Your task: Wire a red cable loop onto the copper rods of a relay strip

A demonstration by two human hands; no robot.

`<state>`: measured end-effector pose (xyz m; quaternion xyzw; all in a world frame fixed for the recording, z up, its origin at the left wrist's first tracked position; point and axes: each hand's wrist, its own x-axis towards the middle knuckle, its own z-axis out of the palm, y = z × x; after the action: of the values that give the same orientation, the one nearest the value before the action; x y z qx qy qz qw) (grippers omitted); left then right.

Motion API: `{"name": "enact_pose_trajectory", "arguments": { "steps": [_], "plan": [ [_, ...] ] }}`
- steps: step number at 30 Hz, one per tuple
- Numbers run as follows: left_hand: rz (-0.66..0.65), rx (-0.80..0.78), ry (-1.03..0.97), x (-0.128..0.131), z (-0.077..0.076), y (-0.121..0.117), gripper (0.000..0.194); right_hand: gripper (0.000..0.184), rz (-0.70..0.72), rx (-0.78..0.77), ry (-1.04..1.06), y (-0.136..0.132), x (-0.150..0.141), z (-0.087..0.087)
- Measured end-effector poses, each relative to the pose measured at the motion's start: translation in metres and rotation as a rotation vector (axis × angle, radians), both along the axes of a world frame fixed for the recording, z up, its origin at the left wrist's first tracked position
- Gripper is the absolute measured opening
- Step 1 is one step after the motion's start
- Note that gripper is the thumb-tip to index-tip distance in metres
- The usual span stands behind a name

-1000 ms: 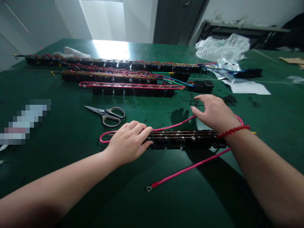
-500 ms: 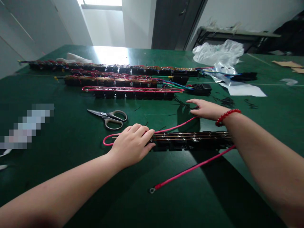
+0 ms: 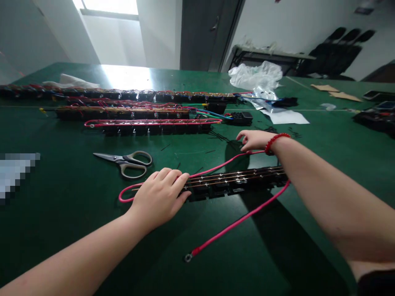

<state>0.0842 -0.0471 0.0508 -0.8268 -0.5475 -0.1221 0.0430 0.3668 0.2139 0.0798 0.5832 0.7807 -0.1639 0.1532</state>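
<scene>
My left hand [image 3: 162, 193] lies over the left part of a long black strip-shaped assembly [image 3: 228, 181] with metal rods along its top, fingers closed round it. A red cable [image 3: 216, 167] loops out left of that hand and runs behind the strip. Its other stretch comes out from under my right forearm and slants to a ring terminal [image 3: 188, 257] near the front. My right hand [image 3: 253, 140] hovers beyond the strip, fingers bent and apart, nothing visible between them. Close by are thin black cable ties [image 3: 220, 137]. Scissors [image 3: 126, 161] lie behind my left hand.
Behind, similar black assemblies with red wiring [image 3: 157, 127] lie in rows, one ending in a black connector [image 3: 240, 118]. Farther right are a clear plastic bag [image 3: 256, 76], white paper [image 3: 286, 117], cardboard pieces [image 3: 342, 95] and dark items [image 3: 376, 117]. A blurred-out patch [image 3: 15, 172] is at left.
The view has turned to the right, showing more of the table's right side. My right hand's fingers have bent more beside the cable ties. My left hand stays on the strip.
</scene>
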Motion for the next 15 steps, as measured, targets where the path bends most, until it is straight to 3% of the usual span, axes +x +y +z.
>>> {"name": "enact_pose_trajectory", "arguments": {
  "steps": [4,10,15],
  "plan": [
    [-0.005,0.023,0.001,0.001,-0.002,0.000,0.033,0.030,-0.065,-0.077,0.028,-0.007,-0.021,-0.002],
    [-0.001,0.018,-0.013,0.002,-0.002,-0.001,0.034,0.034,-0.099,-0.117,0.064,0.005,-0.038,0.007],
    [-0.002,0.017,-0.017,0.002,-0.003,-0.001,0.033,0.036,-0.094,-0.119,-0.034,0.016,-0.052,0.014]
  ]
}}
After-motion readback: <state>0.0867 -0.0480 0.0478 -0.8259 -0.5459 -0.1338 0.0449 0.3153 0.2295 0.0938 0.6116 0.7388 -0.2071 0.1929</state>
